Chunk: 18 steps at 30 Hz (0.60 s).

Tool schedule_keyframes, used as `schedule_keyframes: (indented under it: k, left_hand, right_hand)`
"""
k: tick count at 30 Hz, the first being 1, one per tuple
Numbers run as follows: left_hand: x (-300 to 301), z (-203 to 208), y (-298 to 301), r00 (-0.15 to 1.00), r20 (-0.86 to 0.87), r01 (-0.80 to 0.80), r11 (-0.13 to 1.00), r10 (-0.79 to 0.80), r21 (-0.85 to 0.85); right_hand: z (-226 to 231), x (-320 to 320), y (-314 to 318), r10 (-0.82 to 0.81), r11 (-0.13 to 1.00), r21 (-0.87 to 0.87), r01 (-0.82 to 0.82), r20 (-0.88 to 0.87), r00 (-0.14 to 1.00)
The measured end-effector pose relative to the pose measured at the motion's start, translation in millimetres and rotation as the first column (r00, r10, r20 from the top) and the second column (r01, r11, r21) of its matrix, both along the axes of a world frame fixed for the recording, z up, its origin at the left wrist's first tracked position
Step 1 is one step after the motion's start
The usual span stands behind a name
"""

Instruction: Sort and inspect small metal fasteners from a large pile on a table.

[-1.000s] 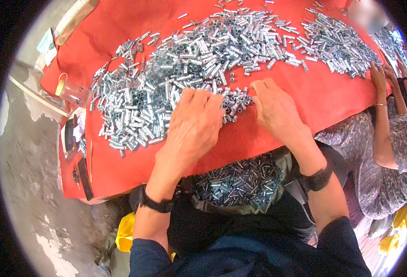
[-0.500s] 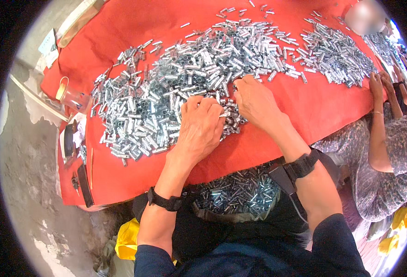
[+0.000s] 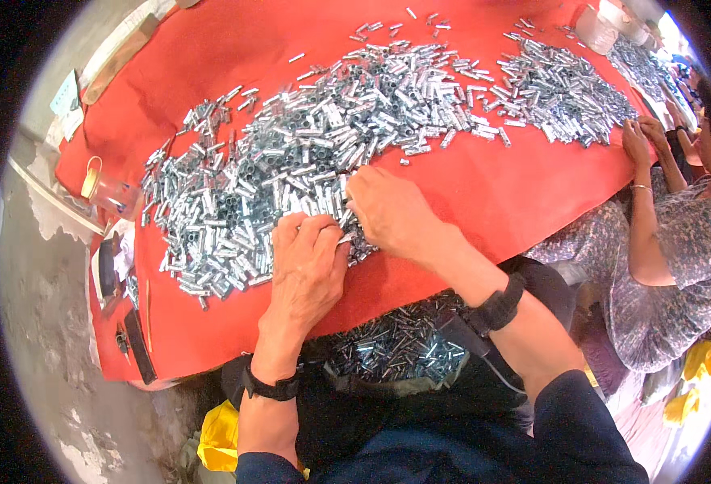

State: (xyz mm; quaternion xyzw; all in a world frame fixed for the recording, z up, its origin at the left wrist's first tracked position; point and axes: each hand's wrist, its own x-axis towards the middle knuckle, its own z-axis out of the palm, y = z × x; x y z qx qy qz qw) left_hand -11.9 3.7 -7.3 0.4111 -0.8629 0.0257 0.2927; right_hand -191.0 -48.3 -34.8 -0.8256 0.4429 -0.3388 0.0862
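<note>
Over red cloth (image 3: pixel 484 198), reached to the near edge of a big pile of metal tubes (image 3: pixel 315 129). With left hand (image 3: pixel 308 256), held one small tube (image 3: pixel 345 239) clamped between the fingers; with right hand (image 3: pixel 393 211) just beside, curled fingers close together, but could not tell their hold.

Hands, wearer's: 2, left hand (image 3: pixel 308 256) and right hand (image 3: pixel 389 211). Black wrist straps: 2, left one (image 3: pixel 271 385), right one (image 3: pixel 498 305). Desk (image 3: pixel 452 210): 1, red cover. Silver tubes: too many, overlapping, no exact count. Heaps: big one (image 3: pixel 315 145) middle-left, second one (image 3: pixel 565 89) far right, third grey one (image 3: pixel 639 66) beyond, so 3. Clear jar (image 3: pixel 116 196): 1, left. Container of dark pieces (image 3: pixel 400 343): 1, near; pieces uncountable. Yellow bag (image 3: pixel 220 440): 1, near left. Yellow pieces (image 3: pixel 700 360): 2, right, can't tell if joined. Co-workers (image 3: pixel 666 250): at least 1, right.
</note>
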Motion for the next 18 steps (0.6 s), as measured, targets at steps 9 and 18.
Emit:
schedule_keyframes:
  k: [9, 18]
  left_hand:
    - [-8.8, 11.1, 5.8, 0.997, -0.026, 0.064, 0.997, -0.066, -0.046]
    - [-30.5, -6.5, 37.7, 0.977, 0.098, 0.179, 0.977, -0.191, 0.118]
  right_hand:
    - [11.2, -72.9, 5.7, -0.367, 0.928, -0.001, 0.371, 0.153, 0.918]
    - [28.8, -51.4, 85.7, -0.247, 0.946, 0.106, 0.306, -0.378, 0.892]
